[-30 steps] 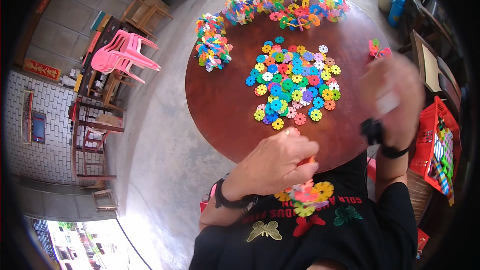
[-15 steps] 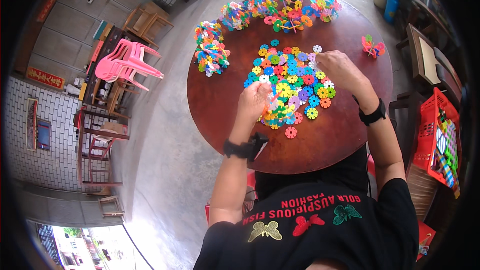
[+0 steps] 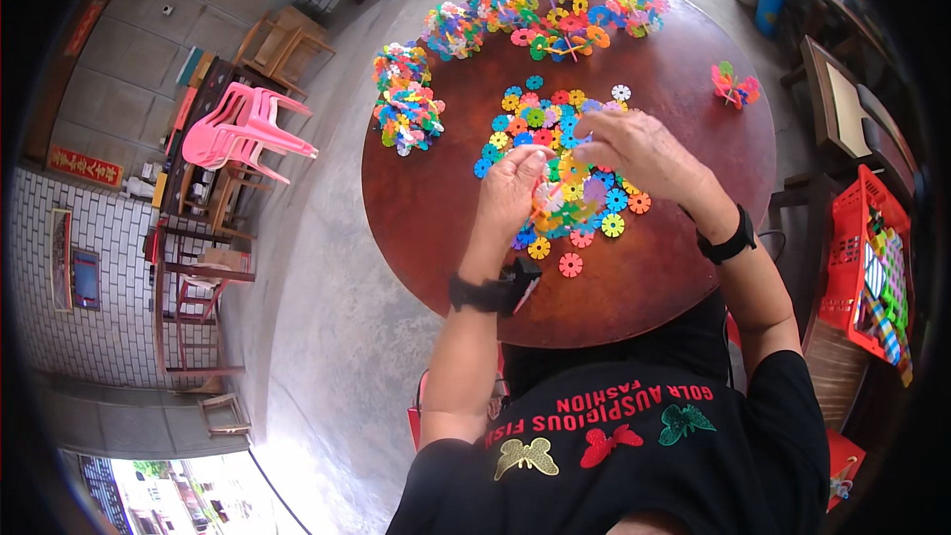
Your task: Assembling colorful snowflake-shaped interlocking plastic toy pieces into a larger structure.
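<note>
On a round brown table, my left hand pinches a cluster of interlocked plastic flower discs in many colours. The cluster hangs over the near part of a loose pile of flower discs. My right hand is just right of the cluster, over the pile, palm down with its fingers bent together toward the left hand. Anything between its fingertips is too small or blurred to make out. The right hand covers part of the pile.
Several finished disc balls line the table's far left edge. A small disc cluster stands near the right edge. Beyond are stacked pink chairs at left, a red basket at right, and a blue flask beside a bucket.
My right hand has moved left and slightly nearer, from the pile's far right side to beside the cluster. My left hand still holds the cluster and has barely shifted.
</note>
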Demonstrator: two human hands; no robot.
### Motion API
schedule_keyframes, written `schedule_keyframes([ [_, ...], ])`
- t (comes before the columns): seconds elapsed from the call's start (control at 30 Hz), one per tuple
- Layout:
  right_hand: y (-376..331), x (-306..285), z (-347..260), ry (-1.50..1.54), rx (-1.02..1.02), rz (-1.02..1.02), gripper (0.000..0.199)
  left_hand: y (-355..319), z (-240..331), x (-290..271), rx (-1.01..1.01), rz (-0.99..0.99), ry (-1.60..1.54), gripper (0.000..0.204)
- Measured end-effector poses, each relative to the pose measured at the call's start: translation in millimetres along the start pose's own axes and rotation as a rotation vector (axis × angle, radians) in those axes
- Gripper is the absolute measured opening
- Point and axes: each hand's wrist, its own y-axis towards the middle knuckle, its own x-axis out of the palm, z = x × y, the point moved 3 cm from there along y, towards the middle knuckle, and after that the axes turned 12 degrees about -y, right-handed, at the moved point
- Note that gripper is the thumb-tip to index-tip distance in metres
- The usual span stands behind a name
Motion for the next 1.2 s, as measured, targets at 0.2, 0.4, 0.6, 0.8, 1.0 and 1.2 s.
schedule_keyframes([
  [0.2, 2.7, -6.6, -25.0, 0.347, 0.005, -0.225, 0.031, -27.5, 28.8, 17.7, -0.015, -0.052, -0.065, 0.036],
  [0.4, 0.8, -18.0, -36.1, 0.308, -0.05, -0.136, 0.026, -35.7, 46.4, 18.5, 0.12, -0.184, 0.046, 0.041],
  [0.6, -3.0, -16.7, -39.9, 0.274, -0.107, -0.154, 0.022, -41.4, 51.8, 23.6, 0.036, -0.4, -0.017, 0.045],
  [0.8, -2.6, -11.3, -45.8, 0.23, -0.101, -0.156, 0.017, -49.7, 37.4, 37.7, -0.055, -0.288, -0.169, 0.035],
  [1.0, -4.3, -21.2, -53.1, 0.342, -0.092, -0.225, 0.019, -60.2, 67.4, 41.6, 0.097, -0.419, 0.202, 0.04],
  [1.2, -4.9, -19.9, -61.8, 0.569, -0.045, -0.308, 0.021, -73.7, 90.1, 38.5, 0.337, -0.399, 0.387, 0.039],
])
